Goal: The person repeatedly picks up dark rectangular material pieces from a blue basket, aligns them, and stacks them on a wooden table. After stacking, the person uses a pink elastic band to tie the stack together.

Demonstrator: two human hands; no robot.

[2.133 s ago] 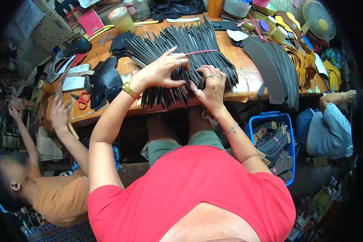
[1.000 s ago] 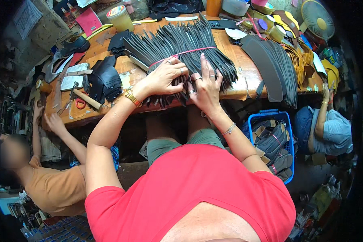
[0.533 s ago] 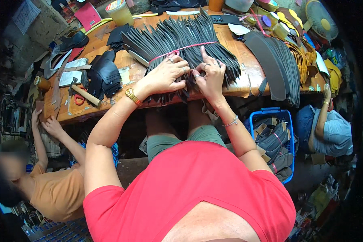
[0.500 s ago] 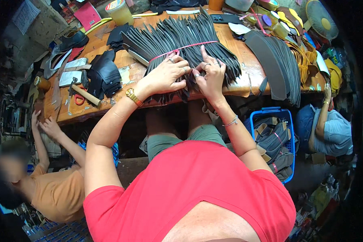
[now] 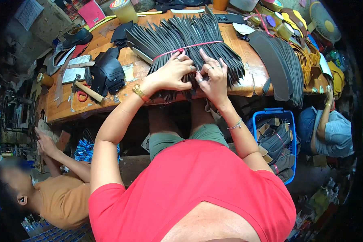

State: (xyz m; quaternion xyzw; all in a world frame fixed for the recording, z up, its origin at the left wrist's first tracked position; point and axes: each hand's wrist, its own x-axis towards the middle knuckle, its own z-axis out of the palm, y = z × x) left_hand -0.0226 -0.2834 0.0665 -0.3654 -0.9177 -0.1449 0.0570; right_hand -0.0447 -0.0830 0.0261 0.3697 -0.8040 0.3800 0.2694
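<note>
A thick bundle of thin black leather pieces [image 5: 161, 34] stands on edge in front of me on the wooden table, fanned out at the top. A pink band [image 5: 207, 43] runs across it. My left hand [image 5: 175, 73] rests against the near side with bent fingers, pinching at the pieces just below the band. Close beside it, my right hand [image 5: 213, 76] is curled on the same pieces, its index finger reaching up towards the band. Both thumbs point towards each other at the middle of the bundle. What lies right under the fingertips is hidden.
To the left lie a hammer [image 5: 90, 92], red-handled scissors [image 5: 82, 97] and black leather pieces [image 5: 107, 70]. A stack of curved dark strips [image 5: 275, 60] lies right, a phone [image 5: 230, 19] behind. A blue basket [image 5: 293, 165] stands below; co-workers sit left [image 5: 64, 197] and right [image 5: 336, 133].
My hands stay at the same spot on the bundle, with only small finger shifts. The co-worker at left has drawn their hands off the table edge and turned away. The view has shifted slightly.
</note>
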